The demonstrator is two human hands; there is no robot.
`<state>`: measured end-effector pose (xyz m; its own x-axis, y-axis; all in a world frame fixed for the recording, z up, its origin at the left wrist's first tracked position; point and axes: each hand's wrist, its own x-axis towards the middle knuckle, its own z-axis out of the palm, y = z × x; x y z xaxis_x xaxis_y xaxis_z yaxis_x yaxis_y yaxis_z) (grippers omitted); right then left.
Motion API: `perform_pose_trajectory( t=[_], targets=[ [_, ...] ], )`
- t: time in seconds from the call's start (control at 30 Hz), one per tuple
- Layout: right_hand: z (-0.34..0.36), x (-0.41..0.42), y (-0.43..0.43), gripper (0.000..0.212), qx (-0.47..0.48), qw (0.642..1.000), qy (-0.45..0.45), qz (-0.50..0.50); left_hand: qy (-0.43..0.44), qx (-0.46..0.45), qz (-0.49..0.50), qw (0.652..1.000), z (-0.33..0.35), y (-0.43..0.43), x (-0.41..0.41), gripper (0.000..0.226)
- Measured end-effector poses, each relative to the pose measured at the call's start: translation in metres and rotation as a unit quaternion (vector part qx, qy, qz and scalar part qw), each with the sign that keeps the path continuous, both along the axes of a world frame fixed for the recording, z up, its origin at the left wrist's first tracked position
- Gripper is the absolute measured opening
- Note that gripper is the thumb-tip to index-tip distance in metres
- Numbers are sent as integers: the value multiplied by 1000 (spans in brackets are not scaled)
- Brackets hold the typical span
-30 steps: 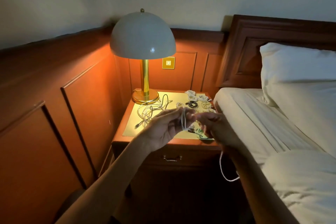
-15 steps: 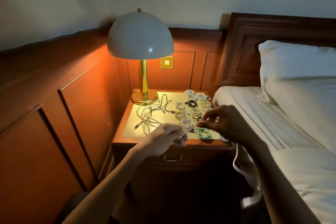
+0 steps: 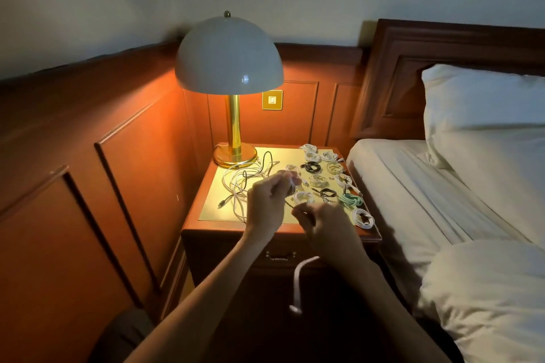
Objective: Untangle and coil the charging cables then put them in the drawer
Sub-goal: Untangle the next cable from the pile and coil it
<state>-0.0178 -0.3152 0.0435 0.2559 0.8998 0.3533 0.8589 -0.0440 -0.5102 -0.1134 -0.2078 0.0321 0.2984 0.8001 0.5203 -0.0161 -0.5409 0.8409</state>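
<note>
My left hand (image 3: 267,203) is raised over the nightstand and pinches loops of a white cable (image 3: 298,280) near its fingertips. My right hand (image 3: 321,222) sits just below and to the right, fingers curled on the same cable, whose loose end hangs down in front of the shut drawer (image 3: 280,255). A tangled heap of white and black cables (image 3: 244,183) lies on the left of the nightstand top (image 3: 212,212). Several coiled cables lie on the right side, among them a green coil (image 3: 351,200) and a white coil (image 3: 363,217).
A gold lamp (image 3: 233,153) with a white dome shade stands at the back left of the nightstand. Wood panelling runs along the left wall. The bed (image 3: 442,200) with white sheets and pillow presses against the nightstand's right side.
My left hand has risen and moved right, my right hand has dropped toward the front edge. The cable's hanging end has swung left in front of the drawer.
</note>
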Motion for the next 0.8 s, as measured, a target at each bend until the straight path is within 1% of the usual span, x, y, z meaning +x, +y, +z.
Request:
perform_pose_trajectory(
  t=[0.03, 0.07, 0.1, 0.13, 0.17, 0.2, 0.23, 0.27, 0.3, 0.33, 0.4, 0.43, 0.47, 0.53, 0.63, 0.7, 0.8],
  targets=[
    [9, 6, -2, 18, -16, 999, -29, -2, 56, 114, 13, 992, -5, 1, -1, 22],
    [19, 13, -4, 18, -30, 998, -56, -5, 94, 191, 1, 977, -9, 3, -4, 17],
    [28, 20, -6, 19, -37, 996, -79, -7, 127, 245, -22, 961, -13, 7, -5, 13],
    [37, 25, -8, 21, -42, 994, -98, -4, 156, 265, -53, 950, -16, 9, -7, 12],
    [45, 30, -10, 21, -45, 993, -109, 8, 181, 250, -93, 947, -17, 10, -10, 13],
    [52, 35, -10, 20, -49, 992, -115, 22, 197, 207, -136, 949, -16, 8, -13, 18],
    [57, 41, -10, 19, -49, 991, -115, 39, 199, 136, -188, 952, -12, 4, -16, 25],
    [62, 49, -8, 18, -43, 993, -98, 57, 182, 56, -241, 952, -8, 0, -19, 33],
    [66, 56, -7, 16, -31, 995, -57, 81, 152, -14, -286, 946, -1, -5, -21, 37],
    [68, 62, -5, 14, -17, 994, 5, 105, 114, -66, -322, 938, 6, -9, -23, 37],
    [68, 64, 0, 14, 28, 980, 144, 136, 16, -141, -377, 915, 20, -17, -24, 30],
    [64, 60, 3, 17, 54, 968, 203, 139, -39, -174, -389, 904, 26, -19, -22, 29],
    [59, 54, 6, 20, 75, 953, 258, 140, -95, -209, -386, 893, 32, -22, -20, 28],
    [48, 34, 12, 25, 114, 921, 350, 130, -193, -271, -345, 877, 39, -25, -12, 26],
    [38, 9, 21, 31, 168, 872, 455, 69, -286, -342, -274, 852, 44, -29, 2, 27],
    [34, -3, 23, 36, 166, 864, 473, 39, -320, -364, -246, 840, 45, -26, 8, 31],
    [29, -11, 23, 39, 155, 874, 460, 15, -330, -377, -227, 835, 44, -19, 8, 33]
  ],
)
